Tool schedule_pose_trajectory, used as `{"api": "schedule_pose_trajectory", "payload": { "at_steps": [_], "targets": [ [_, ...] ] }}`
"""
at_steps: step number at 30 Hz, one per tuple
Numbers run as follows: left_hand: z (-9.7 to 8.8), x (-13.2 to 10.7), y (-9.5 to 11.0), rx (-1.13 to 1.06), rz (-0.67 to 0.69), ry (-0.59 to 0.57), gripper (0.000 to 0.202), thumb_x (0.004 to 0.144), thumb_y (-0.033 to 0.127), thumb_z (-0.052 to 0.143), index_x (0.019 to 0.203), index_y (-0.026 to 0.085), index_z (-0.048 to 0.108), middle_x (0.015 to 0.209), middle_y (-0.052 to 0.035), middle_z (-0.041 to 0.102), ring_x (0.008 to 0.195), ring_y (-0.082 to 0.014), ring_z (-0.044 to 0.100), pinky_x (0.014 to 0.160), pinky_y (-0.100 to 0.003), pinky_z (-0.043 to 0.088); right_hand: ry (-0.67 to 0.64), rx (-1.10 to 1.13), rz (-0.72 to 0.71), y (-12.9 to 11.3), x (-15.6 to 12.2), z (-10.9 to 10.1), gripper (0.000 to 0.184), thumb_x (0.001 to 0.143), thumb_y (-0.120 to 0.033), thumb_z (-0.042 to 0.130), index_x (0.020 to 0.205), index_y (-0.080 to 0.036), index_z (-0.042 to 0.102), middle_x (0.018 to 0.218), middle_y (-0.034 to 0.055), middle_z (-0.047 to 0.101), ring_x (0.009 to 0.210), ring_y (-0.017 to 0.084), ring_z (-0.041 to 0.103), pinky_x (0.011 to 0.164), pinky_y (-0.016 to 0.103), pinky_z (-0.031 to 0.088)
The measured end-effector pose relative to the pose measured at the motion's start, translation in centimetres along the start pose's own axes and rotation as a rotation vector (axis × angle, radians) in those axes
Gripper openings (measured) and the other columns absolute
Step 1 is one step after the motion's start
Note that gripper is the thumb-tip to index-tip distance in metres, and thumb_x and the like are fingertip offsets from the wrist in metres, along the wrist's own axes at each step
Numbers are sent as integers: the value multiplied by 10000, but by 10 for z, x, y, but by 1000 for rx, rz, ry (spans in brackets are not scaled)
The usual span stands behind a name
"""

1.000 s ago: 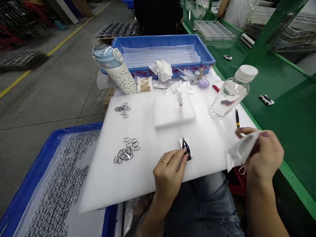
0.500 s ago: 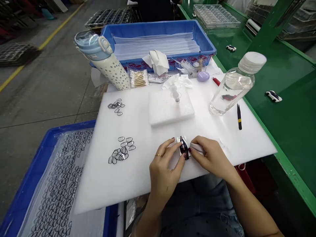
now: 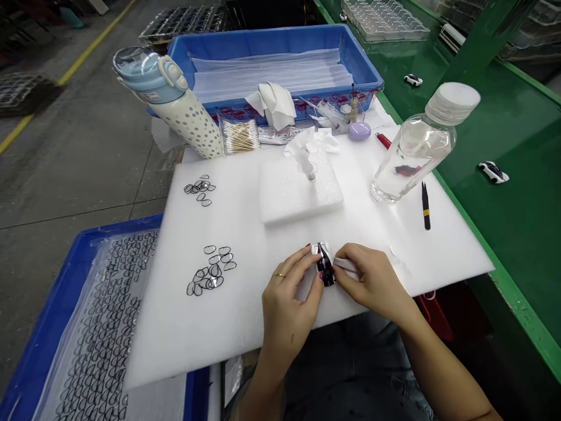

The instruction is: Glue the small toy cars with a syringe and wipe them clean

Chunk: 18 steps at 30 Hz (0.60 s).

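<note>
A small white and black toy car (image 3: 323,263) lies on the white foam board (image 3: 245,327), near its front edge. My left hand (image 3: 289,292) grips the car from the left, fingertips on its side and top. At the car's right side, my right hand (image 3: 372,278) pinches a folded white cloth (image 3: 347,266) and presses close against the car. Part of the car is hidden under my fingers. To the left, thin black rings (image 3: 214,270) lie in a loose cluster, with a smaller group of black rings (image 3: 200,187) farther back.
A foam block (image 3: 300,196), a clear bottle (image 3: 412,158) and black tweezers (image 3: 425,207) are on the board. Behind stand a dotted tumbler (image 3: 190,120), cotton swabs (image 3: 241,137) and a blue bin (image 3: 272,38). A green bench (image 3: 526,187) holds more toy cars (image 3: 494,172).
The camera view has shifted slightly. Both hands stay at the car, the left still holding it and the right still pinching the cloth against its side.
</note>
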<state>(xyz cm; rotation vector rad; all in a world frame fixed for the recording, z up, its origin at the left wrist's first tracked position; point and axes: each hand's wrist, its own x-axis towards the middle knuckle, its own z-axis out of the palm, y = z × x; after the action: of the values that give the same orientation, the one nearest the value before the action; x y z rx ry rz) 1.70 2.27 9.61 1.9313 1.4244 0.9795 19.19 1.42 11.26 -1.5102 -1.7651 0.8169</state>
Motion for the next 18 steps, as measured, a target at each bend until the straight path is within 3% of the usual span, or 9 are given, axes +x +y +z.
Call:
{"api": "schedule_pose_trajectory", "payload": {
  "at_steps": [4, 7, 10, 13, 18],
  "targets": [
    [-4, 1, -2, 15, 25, -44, 296, 899, 184, 597, 1178, 246, 674, 1281, -65, 669, 1146, -239, 645, 892, -408, 604, 48, -15, -67, 1, -4, 2, 81, 904, -179, 578, 837, -190, 534, 721, -18, 570, 618, 109, 509, 560, 237, 348],
    [-7, 1, -2, 117, 148, -173, 525, 902, 161, 539, 1416, 255, 493, 1510, -80, 491, 1375, -291, 462, 1026, -501, 516, 117, 16, -145, 2, -8, 2, 71, 909, -174, 583, 848, -187, 550, 697, -26, 562, 576, 94, 481, 535, 229, 349],
    [-5, 1, 0, 255, 226, -273, 655, 857, 134, 535, 1483, 255, 385, 1570, -89, 412, 1448, -347, 341, 1028, -571, 471, 209, 45, -163, 3, -10, 0, 57, 912, -177, 591, 858, -189, 579, 692, -25, 581, 559, 91, 477, 523, 230, 366],
    [-2, 1, 1, 277, 206, -260, 616, 850, 167, 584, 1439, 252, 425, 1488, -105, 496, 1342, -337, 461, 986, -535, 491, 235, 64, -130, 3, -10, -1, 64, 933, -189, 577, 884, -189, 619, 730, -8, 631, 576, 97, 514, 534, 238, 408],
    [1, -1, -6, 258, 134, -79, 588, 761, 397, 806, 1283, 248, 581, 1107, -85, 608, 1035, -297, 572, 846, -444, 548, 336, -32, -235, 5, -13, 3, 126, 948, -157, 558, 966, -201, 676, 800, 24, 689, 625, 124, 606, 552, 257, 497]
  ]
}}
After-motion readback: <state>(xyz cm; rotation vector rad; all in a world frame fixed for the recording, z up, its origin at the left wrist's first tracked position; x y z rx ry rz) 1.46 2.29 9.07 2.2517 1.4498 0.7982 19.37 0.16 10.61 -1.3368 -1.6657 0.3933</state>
